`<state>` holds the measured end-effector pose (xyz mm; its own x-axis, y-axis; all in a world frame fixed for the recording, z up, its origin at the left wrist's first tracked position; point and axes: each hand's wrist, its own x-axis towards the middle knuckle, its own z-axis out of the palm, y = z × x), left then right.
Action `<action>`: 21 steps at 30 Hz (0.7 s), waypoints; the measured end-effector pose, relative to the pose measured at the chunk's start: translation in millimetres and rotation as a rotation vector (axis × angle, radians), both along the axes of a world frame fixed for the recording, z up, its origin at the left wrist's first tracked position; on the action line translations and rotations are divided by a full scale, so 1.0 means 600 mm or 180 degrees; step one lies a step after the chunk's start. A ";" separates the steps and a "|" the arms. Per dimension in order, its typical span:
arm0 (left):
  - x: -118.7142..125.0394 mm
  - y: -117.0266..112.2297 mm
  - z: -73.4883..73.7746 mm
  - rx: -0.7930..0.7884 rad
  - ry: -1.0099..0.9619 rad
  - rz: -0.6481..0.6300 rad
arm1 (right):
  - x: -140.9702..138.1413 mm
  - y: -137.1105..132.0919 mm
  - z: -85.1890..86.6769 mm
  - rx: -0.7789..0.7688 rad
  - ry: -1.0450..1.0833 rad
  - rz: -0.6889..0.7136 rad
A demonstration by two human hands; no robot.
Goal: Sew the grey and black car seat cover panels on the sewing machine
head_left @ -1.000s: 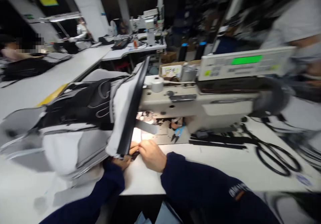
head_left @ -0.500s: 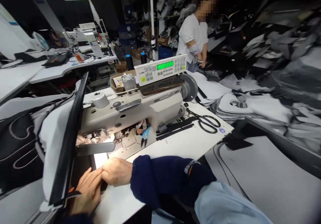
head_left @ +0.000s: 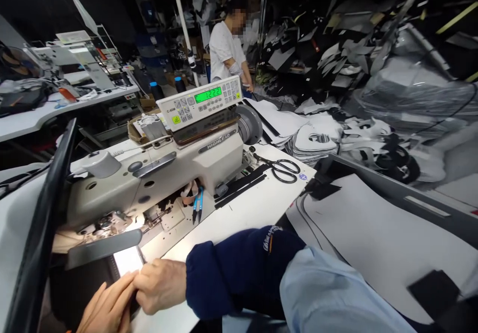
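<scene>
A black fabric piece (head_left: 74,288) with a line of stitching near its edge lies under the front of the sewing machine (head_left: 153,178), beside a brightly lit white patch. My left hand (head_left: 108,305) rests on the fabric with its fingers stretched out, their tips by my other hand. Closed in a pinch at the fabric's right edge is my right hand (head_left: 160,283); its fingertips are partly hidden. The lit needle area (head_left: 112,226) sits just beyond, partly covered by a grey bar (head_left: 106,248).
Blue thread snips (head_left: 198,206) lie by the machine bed, and black scissors (head_left: 282,168) near the table's corner. A long black edge strip (head_left: 43,223) rises at left. Stacked grey pieces (head_left: 311,141) and a grey bin (head_left: 396,193) are at right. A person (head_left: 226,49) stands behind.
The view has swung right, so the machine and table appear farther left. Both hands stay together at the fabric's edge. The person behind has turned and bent toward the shelves.
</scene>
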<state>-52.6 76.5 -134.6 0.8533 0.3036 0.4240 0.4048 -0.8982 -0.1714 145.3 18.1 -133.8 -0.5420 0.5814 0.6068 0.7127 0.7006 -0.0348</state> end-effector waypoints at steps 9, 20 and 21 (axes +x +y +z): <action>0.006 0.000 0.001 0.0284 -0.0040 -0.0110 | 0.011 -0.013 0.002 -0.0166 -0.0057 -0.0163; 0.029 -0.061 0.010 -0.0969 -0.0025 0.1101 | 0.049 -0.090 0.034 -0.0902 0.0116 0.0100; 0.030 -0.064 0.011 -0.1035 -0.0038 0.1120 | 0.049 -0.087 0.033 -0.0882 0.0240 0.0057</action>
